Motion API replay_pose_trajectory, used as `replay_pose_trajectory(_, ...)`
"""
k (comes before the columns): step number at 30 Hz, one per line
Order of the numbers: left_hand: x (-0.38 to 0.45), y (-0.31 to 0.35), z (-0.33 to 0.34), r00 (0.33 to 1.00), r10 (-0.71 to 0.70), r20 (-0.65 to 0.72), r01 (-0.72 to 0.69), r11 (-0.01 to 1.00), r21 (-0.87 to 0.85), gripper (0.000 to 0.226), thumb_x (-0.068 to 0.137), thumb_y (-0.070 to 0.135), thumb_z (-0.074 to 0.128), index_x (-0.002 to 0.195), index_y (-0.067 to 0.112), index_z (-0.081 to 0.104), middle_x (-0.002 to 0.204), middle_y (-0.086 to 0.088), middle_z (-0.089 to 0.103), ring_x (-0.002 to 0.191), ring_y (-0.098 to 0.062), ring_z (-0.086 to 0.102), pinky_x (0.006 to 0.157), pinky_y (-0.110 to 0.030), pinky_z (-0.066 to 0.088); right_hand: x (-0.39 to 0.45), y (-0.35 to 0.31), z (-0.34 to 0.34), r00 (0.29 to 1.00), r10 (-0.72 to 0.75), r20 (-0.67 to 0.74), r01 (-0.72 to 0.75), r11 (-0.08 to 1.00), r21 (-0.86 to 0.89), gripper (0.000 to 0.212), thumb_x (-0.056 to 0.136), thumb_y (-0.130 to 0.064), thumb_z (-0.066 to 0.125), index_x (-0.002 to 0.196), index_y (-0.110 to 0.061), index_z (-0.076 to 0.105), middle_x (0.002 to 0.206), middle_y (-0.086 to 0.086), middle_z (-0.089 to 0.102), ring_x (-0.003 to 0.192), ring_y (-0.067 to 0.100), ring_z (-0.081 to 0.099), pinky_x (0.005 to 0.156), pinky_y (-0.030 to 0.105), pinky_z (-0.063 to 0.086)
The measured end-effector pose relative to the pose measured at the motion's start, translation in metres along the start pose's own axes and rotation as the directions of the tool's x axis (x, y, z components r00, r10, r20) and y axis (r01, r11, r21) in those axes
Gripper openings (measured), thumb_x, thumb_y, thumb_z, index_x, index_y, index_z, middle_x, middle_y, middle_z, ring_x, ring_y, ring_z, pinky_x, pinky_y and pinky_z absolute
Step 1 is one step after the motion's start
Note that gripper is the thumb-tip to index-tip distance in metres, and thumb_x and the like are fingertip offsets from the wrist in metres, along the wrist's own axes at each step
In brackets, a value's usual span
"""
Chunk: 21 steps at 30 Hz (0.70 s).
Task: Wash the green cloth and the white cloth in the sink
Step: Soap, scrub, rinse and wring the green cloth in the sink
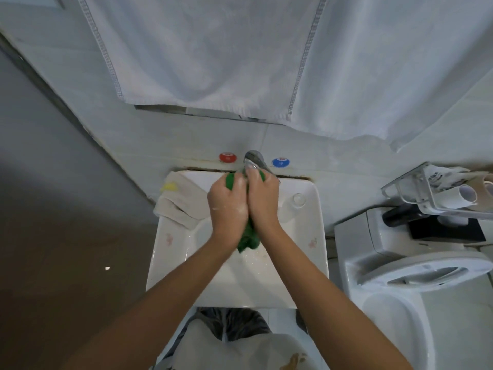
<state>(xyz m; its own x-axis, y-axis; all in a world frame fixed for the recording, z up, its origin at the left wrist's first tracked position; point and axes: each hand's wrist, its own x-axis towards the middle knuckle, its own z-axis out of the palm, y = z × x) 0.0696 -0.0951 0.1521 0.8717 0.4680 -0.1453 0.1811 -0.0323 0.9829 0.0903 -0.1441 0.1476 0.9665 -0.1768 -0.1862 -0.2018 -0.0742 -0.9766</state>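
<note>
While the green cloth (248, 240) is bunched between both hands over the sink (318, 236), close under the tap (253, 157), the wash looks about half done: green cloth in hand, soap flecks on the skin; white cloth (177, 202) draped on the sink's left rim, apparently not yet washed. Left hand (226, 206): fingers curled, clamped on the green cloth. Right hand (262, 201): fingers curled, pressed to the same cloth, palm against the left hand
</note>
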Motion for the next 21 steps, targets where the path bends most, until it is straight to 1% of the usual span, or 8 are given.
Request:
replay_pose_trajectory(2, -0.001, 0.001, 0.002, 1.0, 0.008, 0.006, -0.008, 1.0, 0.018, 0.039, 0.092, 0.013, 0.049, 0.055, 0.02, 0.045, 0.051, 0.007, 0.045, 0.049, -0.006, 0.043, 0.052, -0.023, 0.037, 0.003, 0.002, 0.004, 0.999, 0.029, -0.046, -0.028, 1.0, 0.007, 0.028, 0.092, -0.006, 0.045, 0.064, -0.009, 0.05, 0.061, 0.007, 0.05, 0.059, 0.019, 0.048, 0.056, 0.035, 0.043)
replay_pose_trajectory(6, 0.024, -0.007, -0.006, 0.998, -0.061, -0.035, 0.062, 0.998, 0.033, 0.04, 0.088, 0.011, 0.048, 0.051, 0.019, 0.036, 0.049, 0.004, 0.036, 0.053, -0.016, 0.035, 0.056, -0.033, 0.032, -0.015, 0.007, 0.003, 0.994, 0.028, 0.105, -0.02, 0.996, -0.083, 0.033, 0.094, -0.008, 0.046, 0.061, -0.01, 0.048, 0.058, 0.008, 0.046, 0.059, 0.019, 0.044, 0.058, 0.035, 0.04)
replay_pose_trajectory(9, -0.001, -0.006, 0.0, 0.999, -0.034, -0.03, 0.037, 0.996, 0.08, 0.041, 0.094, 0.016, 0.047, 0.053, 0.018, 0.041, 0.049, 0.006, 0.04, 0.047, -0.007, 0.038, 0.051, -0.024, 0.034, 0.007, 0.004, 0.002, 0.999, 0.019, 0.038, -0.015, 0.995, -0.098, 0.04, 0.097, -0.009, 0.045, 0.057, -0.013, 0.042, 0.054, 0.004, 0.043, 0.057, 0.021, 0.043, 0.059, 0.043, 0.041)
replay_pose_trajectory(11, -0.004, -0.003, 0.001, 0.999, -0.025, -0.021, 0.027, 0.995, 0.094, 0.043, 0.095, 0.017, 0.047, 0.052, 0.02, 0.044, 0.048, 0.008, 0.043, 0.045, -0.002, 0.039, 0.049, -0.019, 0.034, 0.008, 0.003, 0.003, 0.999, 0.037, -0.01, -0.037, 0.998, -0.058, 0.039, 0.099, -0.014, 0.045, 0.06, -0.013, 0.047, 0.057, 0.008, 0.049, 0.059, 0.024, 0.048, 0.061, 0.042, 0.045)
replay_pose_trajectory(13, 0.013, -0.003, -0.001, 0.998, -0.05, -0.032, 0.053, 0.995, 0.087, 0.043, 0.094, 0.014, 0.048, 0.051, 0.019, 0.045, 0.049, 0.007, 0.045, 0.048, -0.005, 0.041, 0.053, -0.025, 0.036, -0.004, 0.01, 0.002, 1.0, 0.002, 0.031, 0.002, 0.995, -0.104, 0.035, 0.1, -0.018, 0.046, 0.067, -0.009, 0.057, 0.067, 0.016, 0.06, 0.067, 0.028, 0.058, 0.067, 0.044, 0.05)
replay_pose_trajectory(15, 0.015, -0.005, -0.003, 0.998, -0.062, -0.032, 0.064, 0.994, 0.09, 0.044, 0.094, 0.012, 0.048, 0.05, 0.019, 0.045, 0.048, 0.007, 0.043, 0.047, -0.006, 0.04, 0.053, -0.026, 0.035, -0.01, 0.014, -0.001, 0.994, -0.049, 0.094, 0.067, 0.977, -0.2, 0.029, 0.099, -0.015, 0.047, 0.077, -0.004, 0.061, 0.071, 0.016, 0.063, 0.071, 0.025, 0.062, 0.07, 0.044, 0.054)
replay_pose_trajectory(18, -0.002, -0.004, -0.003, 0.999, 0.033, 0.016, -0.034, 0.993, 0.116, 0.045, 0.095, 0.013, 0.047, 0.051, 0.021, 0.043, 0.046, 0.01, 0.04, 0.042, -0.002, 0.04, 0.047, -0.016, 0.032, 0.004, 0.006, -0.001, 0.995, -0.089, 0.046, 0.095, 0.98, -0.175, 0.035, 0.096, -0.002, 0.046, 0.064, -0.012, 0.053, 0.058, 0.001, 0.053, 0.054, 0.009, 0.052, 0.055, 0.029, 0.047)
replay_pose_trajectory(21, 0.011, 0.0, -0.007, 0.998, 0.048, 0.028, -0.051, 0.988, 0.144, 0.041, 0.093, 0.014, 0.048, 0.053, 0.017, 0.043, 0.049, 0.007, 0.043, 0.047, -0.004, 0.039, 0.05, -0.022, 0.034, -0.004, 0.002, 0.001, 0.999, -0.025, 0.039, 0.028, 0.997, -0.069, 0.037, 0.097, -0.006, 0.044, 0.06, -0.008, 0.049, 0.055, -0.001, 0.049, 0.054, 0.013, 0.045, 0.053, 0.033, 0.041)
